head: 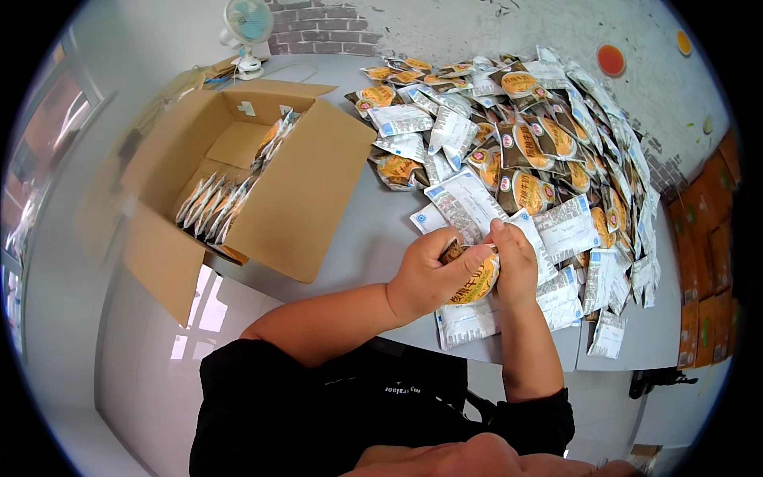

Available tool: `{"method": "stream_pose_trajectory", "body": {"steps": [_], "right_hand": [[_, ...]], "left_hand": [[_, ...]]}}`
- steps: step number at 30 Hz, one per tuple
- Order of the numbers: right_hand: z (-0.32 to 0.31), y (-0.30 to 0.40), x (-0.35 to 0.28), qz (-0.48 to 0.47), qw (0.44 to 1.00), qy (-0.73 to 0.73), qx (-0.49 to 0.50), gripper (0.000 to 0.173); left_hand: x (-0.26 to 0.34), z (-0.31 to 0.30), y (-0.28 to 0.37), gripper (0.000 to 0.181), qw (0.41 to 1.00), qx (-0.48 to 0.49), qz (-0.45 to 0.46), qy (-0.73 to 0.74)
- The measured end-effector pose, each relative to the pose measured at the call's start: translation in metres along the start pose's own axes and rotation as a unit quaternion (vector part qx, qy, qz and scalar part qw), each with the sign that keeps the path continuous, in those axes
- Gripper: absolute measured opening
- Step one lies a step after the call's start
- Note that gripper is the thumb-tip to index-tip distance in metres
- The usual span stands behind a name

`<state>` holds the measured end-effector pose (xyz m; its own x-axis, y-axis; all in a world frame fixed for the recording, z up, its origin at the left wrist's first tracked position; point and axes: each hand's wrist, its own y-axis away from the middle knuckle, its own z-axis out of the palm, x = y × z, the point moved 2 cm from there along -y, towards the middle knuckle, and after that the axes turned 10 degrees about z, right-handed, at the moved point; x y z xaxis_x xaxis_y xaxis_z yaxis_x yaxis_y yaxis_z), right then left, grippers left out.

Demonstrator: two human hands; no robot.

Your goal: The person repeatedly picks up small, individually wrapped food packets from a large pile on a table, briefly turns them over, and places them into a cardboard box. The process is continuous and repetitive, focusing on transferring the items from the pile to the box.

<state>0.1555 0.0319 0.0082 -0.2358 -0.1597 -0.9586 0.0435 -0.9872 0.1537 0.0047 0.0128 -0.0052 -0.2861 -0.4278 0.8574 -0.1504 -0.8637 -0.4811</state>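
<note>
Above the near edge of the table, my left hand point(430, 274) grips a soft pouch point(480, 285) with brown and yellow print, its thumb lying across the front. My right hand point(516, 262) closes on the same pouch from the right, thumb and fingers together at its upper edge. Some of the pouch is hidden by my fingers. Right around my hands lie flat pouches with their white printed backs up, among them one white-backed pouch point(468, 203) just beyond my fingers and another pouch point(468, 325) beneath my wrists.
An open cardboard box point(298, 197) stands to the left, several pouches point(214, 206) upright in rows inside. A large heap of pouches point(524, 137) covers the grey table point(357, 238) on the right. At the back left is a small fan point(247, 36). Cartons point(706, 256) are stacked far right.
</note>
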Motion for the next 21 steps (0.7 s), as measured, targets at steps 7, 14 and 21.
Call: {"method": "stream_pose_trajectory", "body": {"steps": [7,14,21], "right_hand": [[0.008,-0.002,-0.002,-0.009,0.999,0.033,0.019,0.03],[-0.003,-0.007,0.011,0.026,1.0,-0.01,-0.01,0.034],[0.008,-0.01,0.005,0.026,0.995,-0.093,-0.006,0.041]], "left_hand": [[0.002,0.004,-0.019,0.023,0.972,0.166,-0.065,0.153],[0.005,0.002,-0.007,0.022,0.993,0.072,-0.032,0.092],[-0.002,-0.005,-0.021,0.025,0.957,0.178,-0.068,0.218]]}}
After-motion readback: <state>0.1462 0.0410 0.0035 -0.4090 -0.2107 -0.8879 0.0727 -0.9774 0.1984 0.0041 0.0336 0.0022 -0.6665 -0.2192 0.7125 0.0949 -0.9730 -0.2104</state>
